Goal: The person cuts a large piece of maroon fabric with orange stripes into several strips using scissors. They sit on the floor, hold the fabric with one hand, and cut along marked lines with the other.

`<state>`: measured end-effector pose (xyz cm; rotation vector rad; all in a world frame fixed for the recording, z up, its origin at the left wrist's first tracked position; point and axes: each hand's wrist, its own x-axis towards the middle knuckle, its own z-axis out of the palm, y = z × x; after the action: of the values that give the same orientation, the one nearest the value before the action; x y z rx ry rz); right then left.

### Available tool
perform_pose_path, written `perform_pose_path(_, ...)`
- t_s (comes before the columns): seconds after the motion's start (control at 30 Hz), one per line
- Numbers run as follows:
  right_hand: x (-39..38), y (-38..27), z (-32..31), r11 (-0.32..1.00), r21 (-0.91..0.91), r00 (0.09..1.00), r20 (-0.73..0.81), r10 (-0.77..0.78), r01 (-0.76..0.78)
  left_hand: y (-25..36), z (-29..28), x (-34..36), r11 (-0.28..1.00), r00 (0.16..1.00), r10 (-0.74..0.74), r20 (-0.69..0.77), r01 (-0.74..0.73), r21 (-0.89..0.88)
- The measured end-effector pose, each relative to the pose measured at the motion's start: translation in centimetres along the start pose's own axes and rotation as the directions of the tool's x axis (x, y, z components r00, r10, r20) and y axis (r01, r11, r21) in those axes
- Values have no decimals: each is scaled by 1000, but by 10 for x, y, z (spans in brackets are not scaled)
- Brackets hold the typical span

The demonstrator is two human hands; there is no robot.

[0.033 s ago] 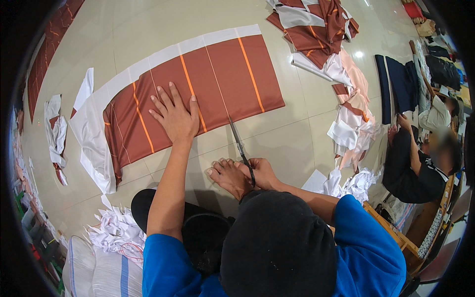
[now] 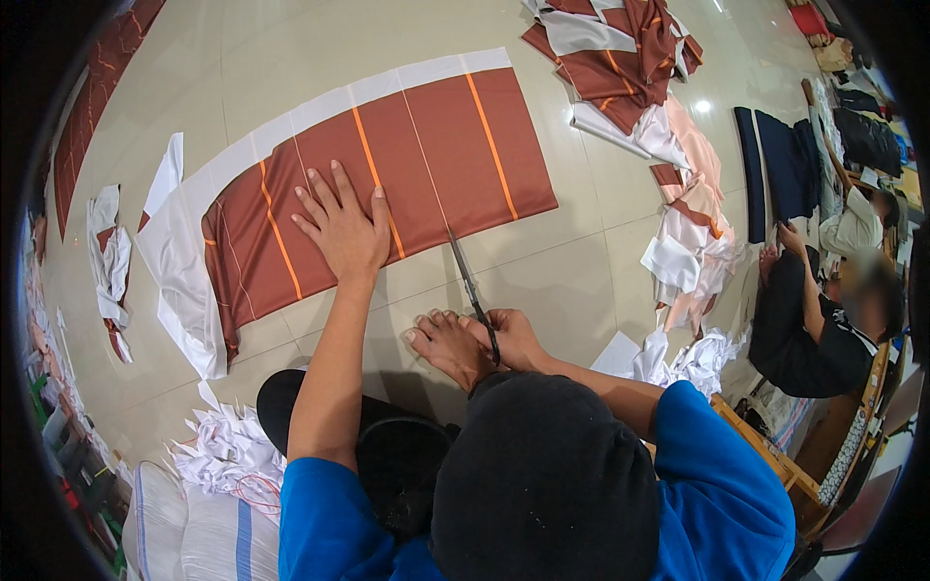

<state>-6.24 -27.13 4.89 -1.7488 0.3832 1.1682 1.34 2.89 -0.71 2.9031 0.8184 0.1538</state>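
Note:
A rust-brown cloth with orange stripes and a white border lies spread on the tiled floor. My left hand presses flat on it, fingers apart, near its lower edge. My right hand grips the handles of dark scissors, whose blades point up at the cloth's lower edge along a thin line marked across the cloth. A bare foot rests just left of my right hand.
More brown and white cloth pieces are piled at the top right, with white scraps at the lower left. Another person in dark clothes sits at the right beside a wooden frame. A white sack is at the bottom left.

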Motion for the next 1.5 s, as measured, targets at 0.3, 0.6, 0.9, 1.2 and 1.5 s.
perform_pose_path(0.3, 5, -8, -2, 999, -23, 1000, -9, -26, 26, 2, 1, 9, 1000, 1000, -6, -1, 6, -15)
perform_pose_path(0.6, 5, -31, -2, 997, 65, 999, 18, 45, -47, 2, 2, 8, 1000, 1000, 1, -10, -1, -19)
perform_pose_path(0.9, 1, -33, -5, 991, 125, 998, 40, 46, -50, 1, 3, 8, 1000, 1000, 0, -15, 0, -28)
perform_pose_path(1.2, 15, -37, -7, 951, 309, 989, 145, -27, -19, 3, 3, 8, 1000, 999, 8, -33, -8, -19)
perform_pose_path(1.5, 12, -45, 5, 982, 186, 999, 34, 8, -14, 3, -1, 8, 1000, 1000, -9, 15, 9, -25)
